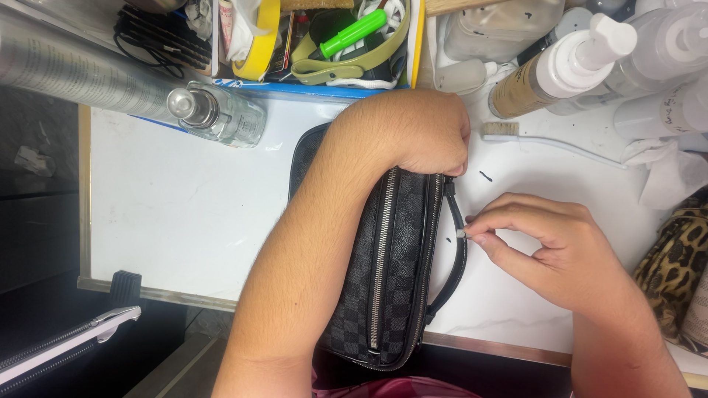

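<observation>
Head view: box (pixel 354 90) holds tape (pixel 259 44) (yellow).

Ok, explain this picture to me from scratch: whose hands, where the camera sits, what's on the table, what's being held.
There is no machine here: a person wears one camera on the head, looking down at their own bare hands. The left hand presses on a dark checkered zip pouch lying on a white table. The right hand pinches a tiny pale piece against the pouch's black strap. Behind lie a toothbrush, pump bottles, a clear glass bottle and a box of odds and ends.
</observation>
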